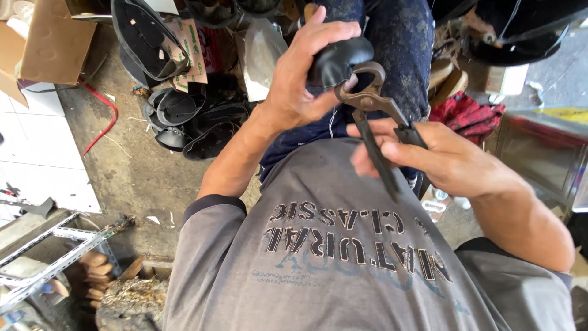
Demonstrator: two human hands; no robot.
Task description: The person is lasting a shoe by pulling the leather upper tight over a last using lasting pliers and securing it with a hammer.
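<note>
gripping smooth black leather shoe (pixel 339 61) left hand (pixel 303 76); right hand (pixel 438 156) clenching rusty curved pincers (pixel 373 113)

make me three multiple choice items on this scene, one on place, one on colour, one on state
1. Where do the pincers bite?
A. on the edge of the black leather piece
B. on the cardboard box
C. on the metal rack

2. What colour is the cloth beside the right hand?
A. green
B. red
C. white

3. How is the leather piece held?
A. lying on the floor
B. hanging from a hook
C. gripped in the left hand

Answers: 1 A, the rusty head meets the leather; 2 B, the red cloth lies beyond the hand; 3 C, the fingers wrap over it.
</note>
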